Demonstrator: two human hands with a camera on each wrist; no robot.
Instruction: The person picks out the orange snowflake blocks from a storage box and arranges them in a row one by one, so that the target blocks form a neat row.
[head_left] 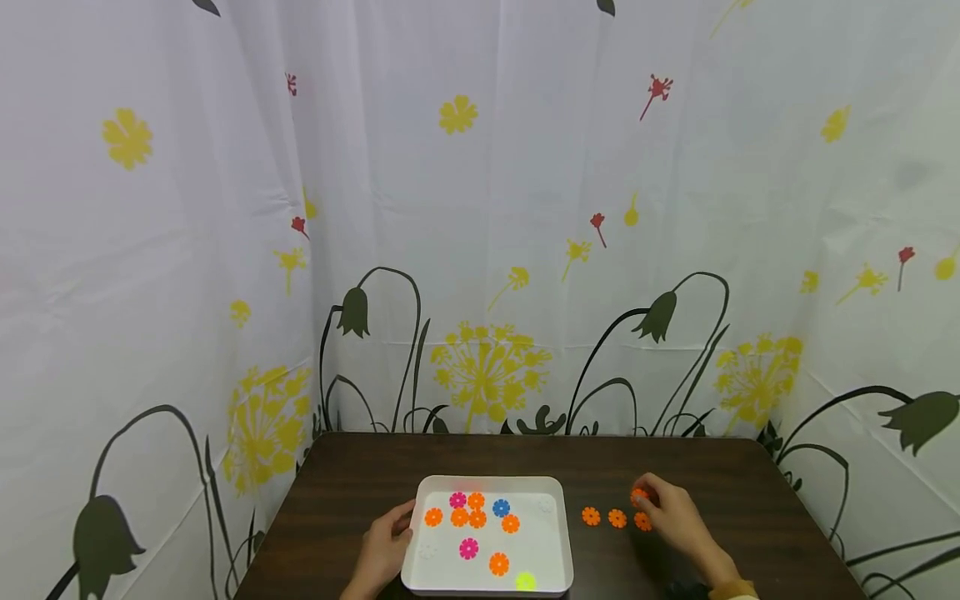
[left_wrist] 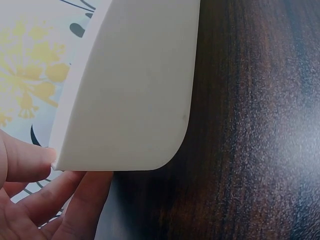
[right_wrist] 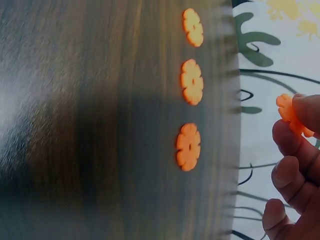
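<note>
A shallow white tray stands on the dark wooden table, holding several flower-shaped discs in orange, pink, blue, yellow-green and clear. My left hand grips the tray's left side; in the left wrist view the thumb and fingers pinch its rim. To the tray's right, my right hand pinches an orange flower disc between thumb and forefinger, above the table. Three orange discs lie in a row beneath and left of that hand: a left one, a middle one and a right one.
The dark brown table ends at a white curtain printed with yellow, red and green flowers, which hangs behind and along both sides. A pink disc and a blue disc lie inside the tray.
</note>
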